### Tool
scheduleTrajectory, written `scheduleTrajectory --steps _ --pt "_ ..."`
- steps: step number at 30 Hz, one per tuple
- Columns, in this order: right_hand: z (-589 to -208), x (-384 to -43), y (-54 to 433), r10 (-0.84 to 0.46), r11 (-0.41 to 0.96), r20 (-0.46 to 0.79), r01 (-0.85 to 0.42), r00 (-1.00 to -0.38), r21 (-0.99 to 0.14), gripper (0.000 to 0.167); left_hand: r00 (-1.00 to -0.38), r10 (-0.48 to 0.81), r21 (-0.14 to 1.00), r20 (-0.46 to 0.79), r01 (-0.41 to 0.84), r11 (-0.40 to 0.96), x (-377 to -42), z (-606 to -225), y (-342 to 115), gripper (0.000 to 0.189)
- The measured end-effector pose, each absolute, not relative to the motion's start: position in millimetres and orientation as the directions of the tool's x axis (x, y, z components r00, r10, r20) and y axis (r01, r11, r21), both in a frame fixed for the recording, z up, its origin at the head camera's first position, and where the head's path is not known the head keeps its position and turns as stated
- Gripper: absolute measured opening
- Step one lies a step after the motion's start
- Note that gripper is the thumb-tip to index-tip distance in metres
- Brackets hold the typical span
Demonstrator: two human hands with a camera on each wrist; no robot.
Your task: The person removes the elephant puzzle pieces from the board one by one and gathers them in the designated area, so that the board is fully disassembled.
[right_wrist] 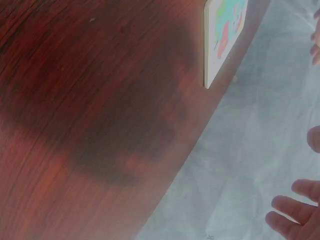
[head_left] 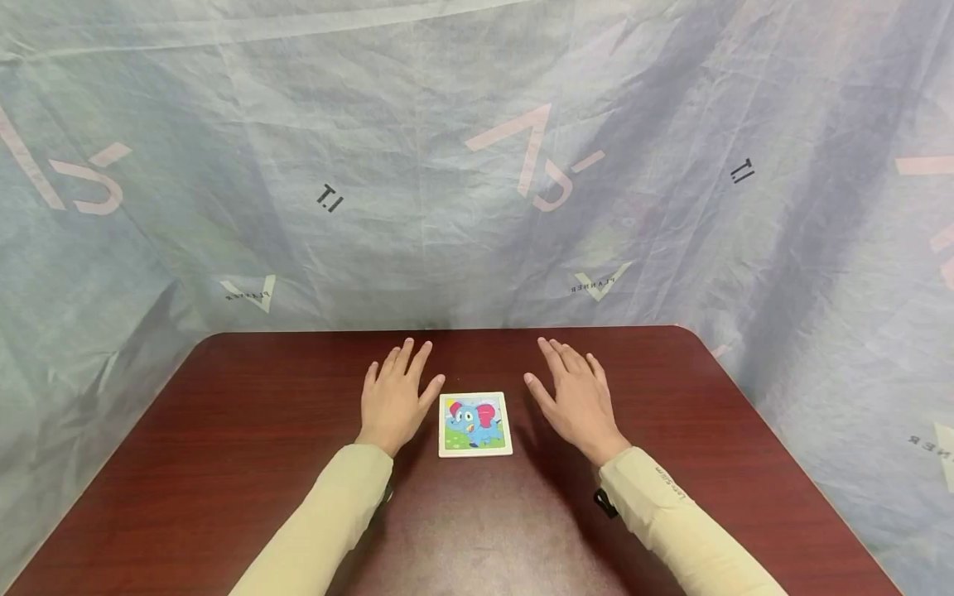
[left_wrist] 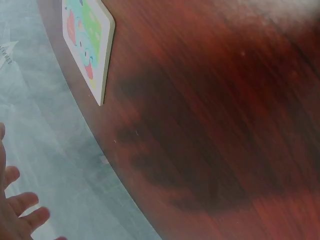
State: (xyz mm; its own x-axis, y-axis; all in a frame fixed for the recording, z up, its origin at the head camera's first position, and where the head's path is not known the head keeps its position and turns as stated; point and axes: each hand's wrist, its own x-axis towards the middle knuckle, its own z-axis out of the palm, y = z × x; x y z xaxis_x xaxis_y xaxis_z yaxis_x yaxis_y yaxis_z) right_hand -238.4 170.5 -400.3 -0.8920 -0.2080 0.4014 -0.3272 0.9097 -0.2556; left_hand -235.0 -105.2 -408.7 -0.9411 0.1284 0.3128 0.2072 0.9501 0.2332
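Observation:
A square jigsaw puzzle (head_left: 475, 425) with a blue elephant picture and a cream frame lies flat on the dark red table. To its left, my left hand (head_left: 392, 401) hovers with spread, straight fingers, holding nothing. My right hand (head_left: 577, 404) is held likewise on the puzzle's other side, palm down and fingers extended. Both wrist views show a hand's shadow on the wood, with the fingers raised above the surface. In the left wrist view the puzzle (left_wrist: 89, 45) shows at the top; the right wrist view catches its edge (right_wrist: 207, 50).
The wooden table (head_left: 246, 463) has rounded far corners. A grey fabric curtain (head_left: 417, 165) with printed letters hangs behind and along both sides. Cream sleeves (head_left: 328, 513) cover both forearms, and a black strap (head_left: 605, 502) shows beneath the right wrist.

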Motion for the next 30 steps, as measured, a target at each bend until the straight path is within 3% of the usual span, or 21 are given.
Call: scheduleTrajectory --steps 10,21,30 --pt "-402.2 -241.8 171.4 -0.233 0.823 0.444 -0.419 -0.865 -0.383 0.057 -0.941 0.149 0.261 0.306 0.233 0.937 -232.9 -411.2 -107.6 0.068" --pt "-404.3 -247.2 172.6 -0.237 0.722 0.274 -0.358 -0.932 -0.592 0.064 -0.965 0.168 0.409 0.200 0.238 0.881 -234.5 -411.5 -105.1 0.076" --pt "-406.9 -252.1 174.0 -0.248 0.681 0.162 -0.291 -0.955 -0.672 0.064 -0.959 0.241 0.427 0.148 0.282 0.860 -234.2 -416.5 -102.6 0.082"
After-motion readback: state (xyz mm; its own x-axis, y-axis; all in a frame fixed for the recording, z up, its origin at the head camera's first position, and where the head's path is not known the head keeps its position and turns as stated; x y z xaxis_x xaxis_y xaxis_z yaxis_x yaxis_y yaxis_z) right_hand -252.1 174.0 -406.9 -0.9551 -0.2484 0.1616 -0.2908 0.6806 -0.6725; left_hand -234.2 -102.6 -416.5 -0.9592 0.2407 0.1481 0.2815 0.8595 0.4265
